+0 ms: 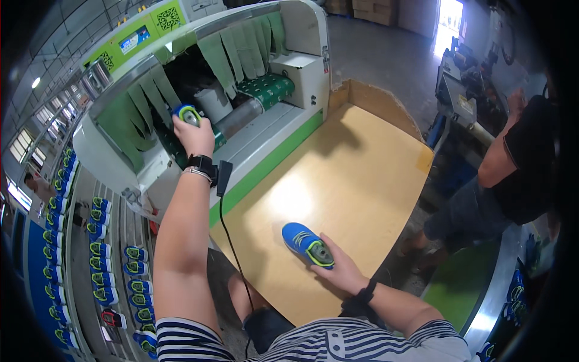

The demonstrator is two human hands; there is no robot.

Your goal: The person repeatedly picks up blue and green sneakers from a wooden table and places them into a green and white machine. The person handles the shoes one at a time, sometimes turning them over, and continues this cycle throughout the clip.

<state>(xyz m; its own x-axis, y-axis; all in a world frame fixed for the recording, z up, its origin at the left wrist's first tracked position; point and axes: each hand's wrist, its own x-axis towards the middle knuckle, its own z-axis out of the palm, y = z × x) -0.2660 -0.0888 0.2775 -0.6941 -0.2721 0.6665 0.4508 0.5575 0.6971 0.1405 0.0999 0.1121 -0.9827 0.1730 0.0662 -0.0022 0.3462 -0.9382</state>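
A plywood table (362, 157) fills the centre of the frame, a green-curtained conveyor machine (241, 78) at upper left. The left hand (194, 136) grips a blue shoe (186, 113) at the machine's mouth. The right hand (341, 268), lower centre, clasps another blue shoe (304, 242) lying on the table.

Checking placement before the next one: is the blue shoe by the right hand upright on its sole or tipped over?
Upright: the blue shoe sits sole-down on the wooden table, opening upward, right hand at its heel.
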